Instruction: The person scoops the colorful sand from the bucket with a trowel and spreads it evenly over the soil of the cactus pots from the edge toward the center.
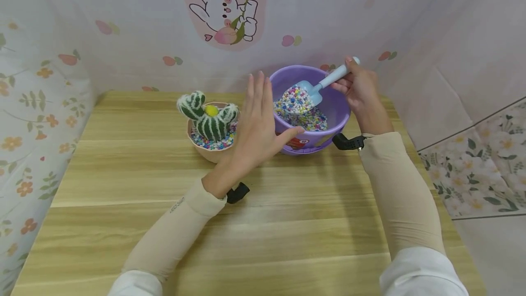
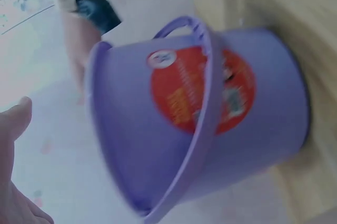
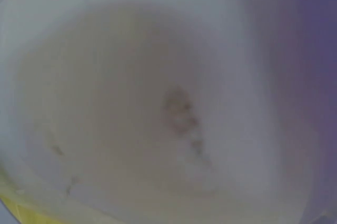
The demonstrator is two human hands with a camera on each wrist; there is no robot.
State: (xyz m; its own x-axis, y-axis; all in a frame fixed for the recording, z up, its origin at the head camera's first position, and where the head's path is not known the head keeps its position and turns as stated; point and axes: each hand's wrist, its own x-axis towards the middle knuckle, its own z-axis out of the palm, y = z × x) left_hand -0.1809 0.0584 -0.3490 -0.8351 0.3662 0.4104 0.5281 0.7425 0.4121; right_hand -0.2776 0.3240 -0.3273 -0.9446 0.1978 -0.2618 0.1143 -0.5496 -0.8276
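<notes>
My right hand grips the handle of a light blue scoop over the purple bucket. Small multicoloured pebbles fill the scoop, and more lie inside the bucket. With fingers straight, my left hand stands between the bucket and a potted cactus, overlapping the pot's right side in the head view. The pale pot holds coloured pebbles around the cactus, which has a yellow tuft on top. In the left wrist view, the bucket shows a red label and its handle; the right wrist view is blurred.
Both vessels stand at the back of a wooden table, close to a patterned curtain with a rabbit drawing. A tiled wall rises along the right side. Black wrist cameras are strapped at both wrists.
</notes>
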